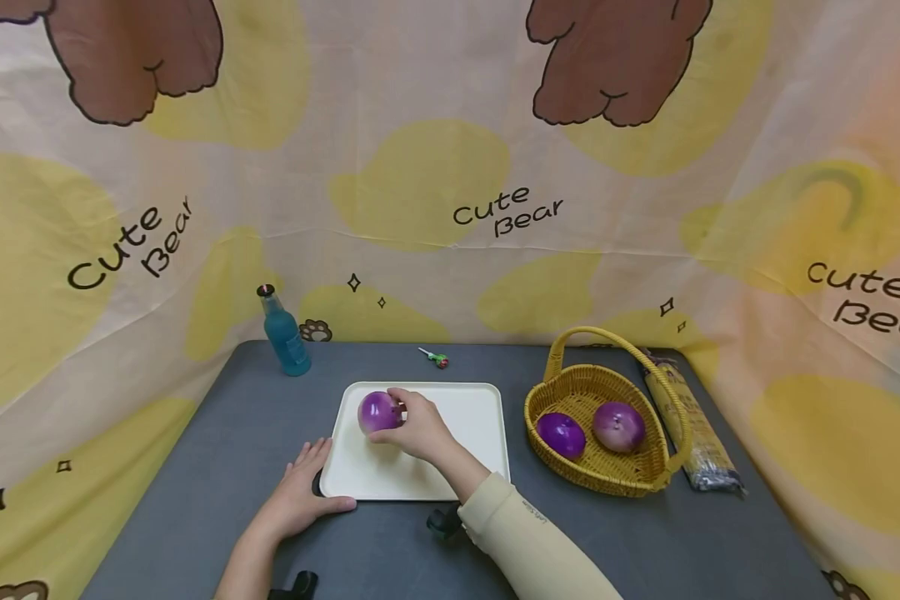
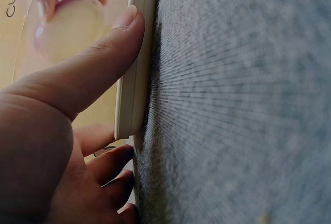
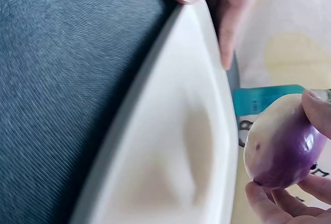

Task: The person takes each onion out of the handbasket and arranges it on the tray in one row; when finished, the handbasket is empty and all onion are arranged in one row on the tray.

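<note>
Pinched in the right hand (image 1: 418,429), a rounded purple-and-white vegetable (image 1: 378,412) hangs above a white tray (image 1: 453,429) in the head view. In the left wrist view, the left hand (image 2: 77,100) rests, outstretched, against the tray's corner, where a push could skid it. In the right wrist view, the vegetable's glossy skin could slip.

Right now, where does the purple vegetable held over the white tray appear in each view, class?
Head: purple vegetable, left of centre, below mid-height, in the right hand.
Left wrist: purple vegetable, top left, looking pale.
Right wrist: purple vegetable, at the right, just below mid-height.
Shared landmark: white tray, in all three.
</note>
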### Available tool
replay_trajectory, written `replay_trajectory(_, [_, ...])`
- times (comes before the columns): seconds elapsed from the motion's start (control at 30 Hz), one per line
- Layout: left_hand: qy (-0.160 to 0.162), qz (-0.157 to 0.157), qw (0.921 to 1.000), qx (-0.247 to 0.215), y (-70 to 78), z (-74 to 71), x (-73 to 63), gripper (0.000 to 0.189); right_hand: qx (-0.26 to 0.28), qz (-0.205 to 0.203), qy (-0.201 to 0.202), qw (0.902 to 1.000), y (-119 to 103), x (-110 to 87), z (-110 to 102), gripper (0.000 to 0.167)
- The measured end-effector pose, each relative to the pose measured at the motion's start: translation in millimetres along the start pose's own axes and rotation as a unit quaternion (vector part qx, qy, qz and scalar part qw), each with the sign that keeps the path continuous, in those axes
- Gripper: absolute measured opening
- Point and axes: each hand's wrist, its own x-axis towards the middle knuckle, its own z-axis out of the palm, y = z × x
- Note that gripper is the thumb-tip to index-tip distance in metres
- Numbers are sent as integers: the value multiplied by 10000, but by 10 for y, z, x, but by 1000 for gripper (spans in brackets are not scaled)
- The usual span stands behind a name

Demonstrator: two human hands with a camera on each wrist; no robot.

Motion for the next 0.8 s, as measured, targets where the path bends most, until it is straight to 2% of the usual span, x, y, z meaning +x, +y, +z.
replay_trajectory(0.17, [0, -35, 10000, 0, -14, -6, -9, 120, -127, 134, -48, 9998, 51, 61, 136, 80])
replay_trajectory(0.57, [-7, 16, 10000, -4, -16, 7, 14, 120, -232, 214, -36, 9995, 108, 154, 305, 78])
replay_trajectory(0.8, [11, 34, 10000, -23, -1, 3, -2, 119, -439, 125, 18, 9990, 135, 161, 371, 79])
